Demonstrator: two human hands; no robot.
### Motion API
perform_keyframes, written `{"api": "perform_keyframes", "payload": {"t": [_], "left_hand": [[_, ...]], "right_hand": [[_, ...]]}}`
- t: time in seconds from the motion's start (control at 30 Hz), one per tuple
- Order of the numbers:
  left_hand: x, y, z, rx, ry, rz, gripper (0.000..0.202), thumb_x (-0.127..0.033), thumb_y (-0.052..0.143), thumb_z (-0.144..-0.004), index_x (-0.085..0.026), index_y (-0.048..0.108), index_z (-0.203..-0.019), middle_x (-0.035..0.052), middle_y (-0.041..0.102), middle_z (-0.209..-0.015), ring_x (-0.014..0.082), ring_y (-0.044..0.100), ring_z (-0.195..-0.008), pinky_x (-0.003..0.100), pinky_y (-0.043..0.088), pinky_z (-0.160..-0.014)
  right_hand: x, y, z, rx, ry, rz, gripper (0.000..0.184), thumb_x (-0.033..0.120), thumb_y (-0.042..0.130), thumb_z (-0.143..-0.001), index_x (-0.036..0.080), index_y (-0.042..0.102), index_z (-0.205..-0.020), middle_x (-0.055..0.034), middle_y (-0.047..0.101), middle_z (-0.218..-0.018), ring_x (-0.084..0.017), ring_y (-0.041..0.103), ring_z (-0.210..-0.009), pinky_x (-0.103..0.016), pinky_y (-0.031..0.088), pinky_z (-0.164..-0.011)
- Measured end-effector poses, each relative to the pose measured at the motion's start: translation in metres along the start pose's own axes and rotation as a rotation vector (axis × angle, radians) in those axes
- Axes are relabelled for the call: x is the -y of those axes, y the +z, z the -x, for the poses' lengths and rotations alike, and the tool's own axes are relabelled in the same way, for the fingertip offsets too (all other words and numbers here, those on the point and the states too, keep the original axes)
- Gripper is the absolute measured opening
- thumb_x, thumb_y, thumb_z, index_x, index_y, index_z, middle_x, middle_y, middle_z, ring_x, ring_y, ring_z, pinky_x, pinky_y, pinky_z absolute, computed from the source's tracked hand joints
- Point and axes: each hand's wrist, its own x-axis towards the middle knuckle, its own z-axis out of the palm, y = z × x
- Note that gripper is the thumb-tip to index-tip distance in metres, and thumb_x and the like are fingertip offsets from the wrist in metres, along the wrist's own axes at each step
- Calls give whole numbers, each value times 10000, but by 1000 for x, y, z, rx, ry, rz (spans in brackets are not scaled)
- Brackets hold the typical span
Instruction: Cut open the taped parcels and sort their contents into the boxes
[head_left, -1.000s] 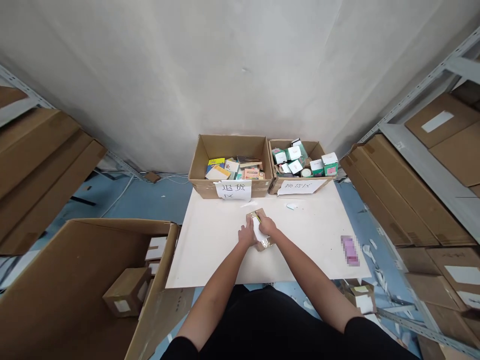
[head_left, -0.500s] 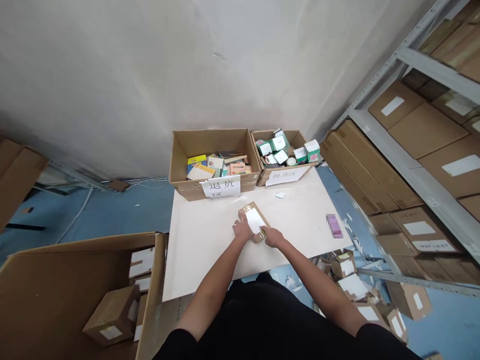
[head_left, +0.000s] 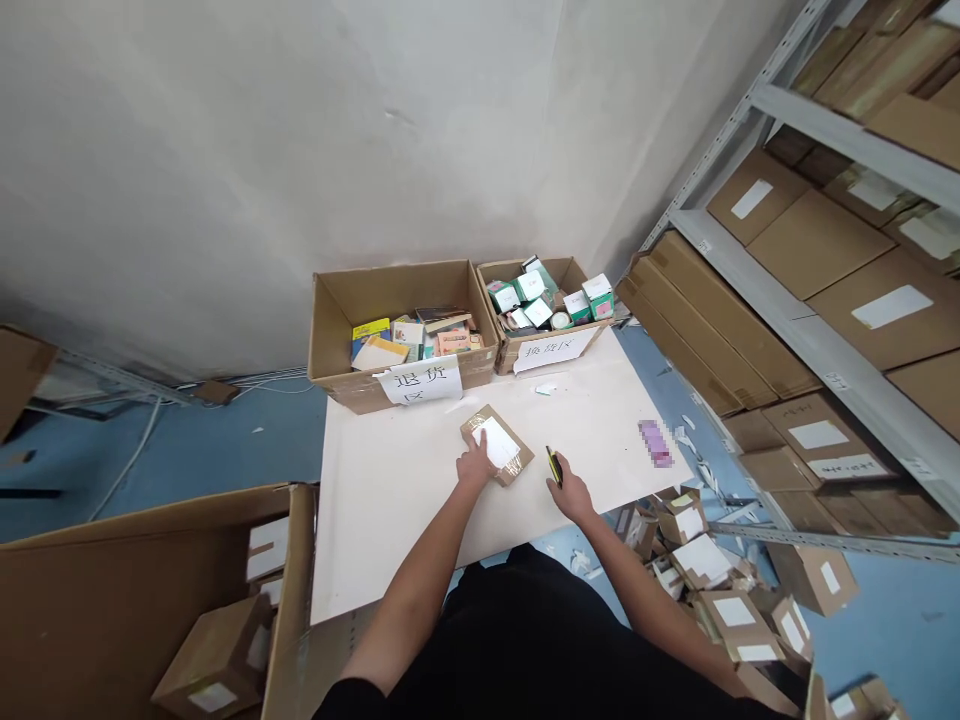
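A small taped cardboard parcel (head_left: 498, 444) with a white label lies on the white tabletop (head_left: 390, 490). My left hand (head_left: 475, 467) rests on its near left edge, fingers pressing down on it. My right hand (head_left: 571, 491) is off to the parcel's right, closed around a small black and yellow cutter (head_left: 553, 465) whose tip points away from me.
Two open cartons stand at the table's far edge: the left one (head_left: 397, 330) holds colourful flat packs, the right one (head_left: 544, 305) small green and white boxes. A pink item (head_left: 655, 442) lies near the right edge. A large carton (head_left: 150, 600) sits low left; parcels litter the floor right; shelving at right.
My right hand has come off the parcel and moved right with the cutter. My left hand stays on the parcel. The view has swung to the right.
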Motion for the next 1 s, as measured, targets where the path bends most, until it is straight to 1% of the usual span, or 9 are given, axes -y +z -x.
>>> {"api": "perform_keyframes", "payload": {"t": [0.13, 0.23, 0.33, 0.43, 0.53, 0.6, 0.7, 0.77, 1.0], "left_hand": [[-10, 13, 12, -53, -36, 1, 1139, -641, 705, -812, -277, 85, -1696, 227, -26, -1757, 398, 654, -1228, 490, 545, -975], [-24, 24, 21, -50, -115, 23, 1132, -679, 661, -835, -230, 80, -1697, 263, -8, -1746, 403, 639, -1259, 478, 555, -965], [-36, 32, 30, -18, -239, 56, 1076, -722, 527, -898, -151, 82, -1694, 315, 40, -1726, 412, 655, -1238, 474, 574, -911], [-45, 30, 34, 10, -273, 9, 996, -709, 493, -918, -79, 263, -1654, 346, 390, -1604, 441, 617, -1287, 485, 562, -926], [-49, 19, 31, 9, -199, -63, 741, -583, 524, -951, -126, 512, -1535, 275, 629, -1412, 419, 598, -1314, 492, 526, -997], [-51, 14, 26, -39, -136, -90, 637, -511, 476, -993, -205, 498, -1552, 209, 564, -1523, 390, 491, -1436, 499, 472, -1086], [-50, 20, 19, -79, -11, -144, 686, -506, 431, -1022, -304, 287, -1661, 86, 251, -1746, 364, 178, -1607, 537, 319, -1229], [-47, 31, 15, -73, 31, -177, 725, -517, 416, -1028, -322, 184, -1686, 40, 95, -1779, 368, 60, -1626, 564, 245, -1265], [-36, 51, 6, -76, 32, -188, 737, -538, 381, -1037, -333, 112, -1692, 33, 9, -1781, 363, 31, -1629, 578, 222, -1273]], "right_hand": [[11, 25, -43, -1, 130, -202, 885, 593, 510, -995, 155, 141, -1669, -190, 706, -1302, -325, 710, -1166, -395, 537, -922], [28, 33, -83, 29, 161, -342, 947, 603, 579, -951, 170, 129, -1664, -192, 654, -1400, -311, 695, -1206, -395, 560, -918], [34, 26, -117, 9, 82, -402, 967, 568, 665, -901, 195, 178, -1649, -161, 624, -1450, -296, 653, -1278, -391, 540, -987], [27, 16, -138, 0, 5, -480, 815, 568, 633, -919, 217, 325, -1587, -116, 704, -1302, -267, 707, -1164, -354, 555, -939], [10, 11, -143, 25, 28, -671, 526, 565, 498, -982, 215, 518, -1375, -49, 745, -956, -209, 745, -804, -296, 576, -734], [-5, 10, -140, 67, 14, -818, 383, 533, 497, -983, 228, 548, -1208, 4, 700, -797, -173, 700, -649, -259, 551, -633], [-25, 7, -133, 211, -5, -928, 257, 454, 585, -954, 255, 489, -1084, 59, 649, -706, -146, 665, -551, -224, 511, -549], [-33, 5, -130, 318, 1, -899, 223, 436, 591, -964, 260, 467, -1021, 86, 604, -637, -130, 610, -456, -213, 479, -492], [-21, -2, -131, 394, -5, -716, 329, 476, 533, -1032, 245, 431, -821, 100, 487, -489, -100, 476, -330, -194, 366, -405]]}}
